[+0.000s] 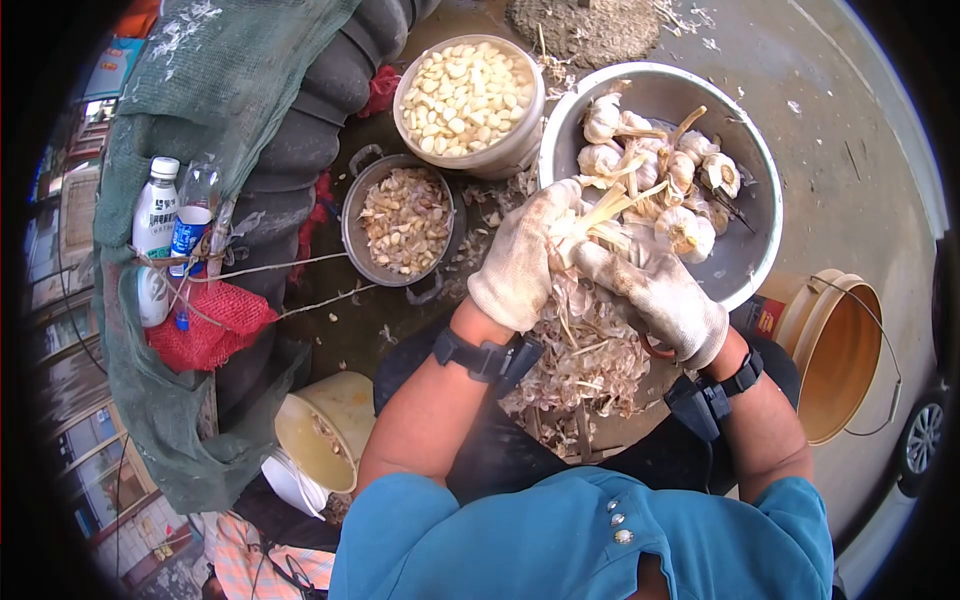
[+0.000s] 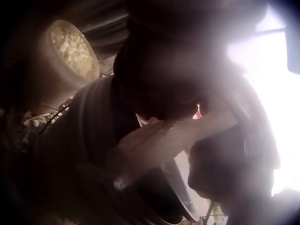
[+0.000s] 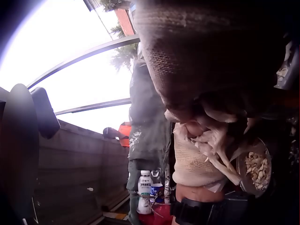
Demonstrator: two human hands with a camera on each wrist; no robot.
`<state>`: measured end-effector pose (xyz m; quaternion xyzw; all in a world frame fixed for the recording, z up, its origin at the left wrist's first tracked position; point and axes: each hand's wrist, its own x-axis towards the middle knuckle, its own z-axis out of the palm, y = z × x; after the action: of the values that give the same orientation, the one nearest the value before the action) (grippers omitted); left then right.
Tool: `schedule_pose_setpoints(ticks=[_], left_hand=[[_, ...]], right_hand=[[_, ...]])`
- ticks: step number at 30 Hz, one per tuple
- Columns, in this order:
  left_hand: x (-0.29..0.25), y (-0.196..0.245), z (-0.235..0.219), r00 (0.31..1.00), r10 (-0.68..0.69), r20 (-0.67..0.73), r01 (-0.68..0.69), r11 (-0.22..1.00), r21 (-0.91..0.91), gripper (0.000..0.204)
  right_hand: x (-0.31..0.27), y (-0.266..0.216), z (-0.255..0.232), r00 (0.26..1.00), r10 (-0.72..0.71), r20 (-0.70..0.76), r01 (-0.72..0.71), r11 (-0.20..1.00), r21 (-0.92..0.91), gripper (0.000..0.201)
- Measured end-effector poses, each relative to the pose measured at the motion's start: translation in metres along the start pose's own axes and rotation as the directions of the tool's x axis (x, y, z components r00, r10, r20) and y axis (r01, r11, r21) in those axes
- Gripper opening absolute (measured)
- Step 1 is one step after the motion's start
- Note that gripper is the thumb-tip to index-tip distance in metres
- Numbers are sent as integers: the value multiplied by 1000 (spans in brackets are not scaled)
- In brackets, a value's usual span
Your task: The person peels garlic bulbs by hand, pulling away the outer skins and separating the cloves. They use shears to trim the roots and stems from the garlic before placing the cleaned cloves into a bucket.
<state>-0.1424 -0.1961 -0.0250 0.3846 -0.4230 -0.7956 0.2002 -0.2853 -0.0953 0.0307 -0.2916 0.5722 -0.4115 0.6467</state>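
Note:
Both hands wear off-white knit gloves. The left hand [image 1: 522, 262] curls its fingers round a garlic bulb [image 1: 566, 240], whose dry stalks point up and right in the head view. Against the bulb's right side, the right hand [image 1: 665, 300] pinches at it with thumb and fingers. Seen from the right wrist, the bulb's peeling stalks [image 3: 216, 145] hang between the gloves. The left wrist view is dark, with a pale stalk [image 2: 159, 140] crossing between the hands. Just beyond them, a metal basin [image 1: 762, 220] holds several unpeeled bulbs [image 1: 686, 232].
Loose skins [image 1: 585, 350] lie heaped below the hands. A white bucket of peeled cloves [image 1: 466, 98] and a two-handled pot [image 1: 350, 225] stand at the upper left. A yellow bucket [image 1: 345, 405] is lower left, a tan bucket [image 1: 840, 360] right. Bottles [image 1: 157, 215] hang at the far left.

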Motion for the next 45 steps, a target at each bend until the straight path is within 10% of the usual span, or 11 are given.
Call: schedule_pose_setpoints(ticks=[1,8,18,20,23,28,30,33,45], left_hand=[[0,0,1,988,-156,-8,147,948,-283,32],[1,0,-7,993,-61,-102,49,992,-118,33],[5,25,-11,985,-170,39,170,884,-436,46],[3,33,-9,985,-170,-15,147,887,-438,41],[0,35,-2,975,-197,-107,143,914,-379,38],[-4,27,-7,989,-113,-91,87,964,-253,34],[-8,28,1,989,-90,-116,71,984,-164,34],[-8,22,4,991,-18,-134,17,1000,-8,34],[-10,18,13,993,18,-117,-19,1000,-2,33]], right_hand=[[1,1,0,1000,1,0,-1,1000,1,41],[3,10,1,998,-41,51,57,927,-370,40],[1,14,11,978,85,191,113,552,-826,39],[2,29,9,988,-67,136,125,865,-486,37],[13,29,-5,999,-37,10,38,956,-292,38],[19,17,-6,955,-196,-224,146,964,-223,39],[24,26,-1,830,-462,-312,409,885,-222,42],[18,16,3,948,-210,-239,215,977,-6,43],[16,14,3,980,-26,-196,80,959,272,34]])
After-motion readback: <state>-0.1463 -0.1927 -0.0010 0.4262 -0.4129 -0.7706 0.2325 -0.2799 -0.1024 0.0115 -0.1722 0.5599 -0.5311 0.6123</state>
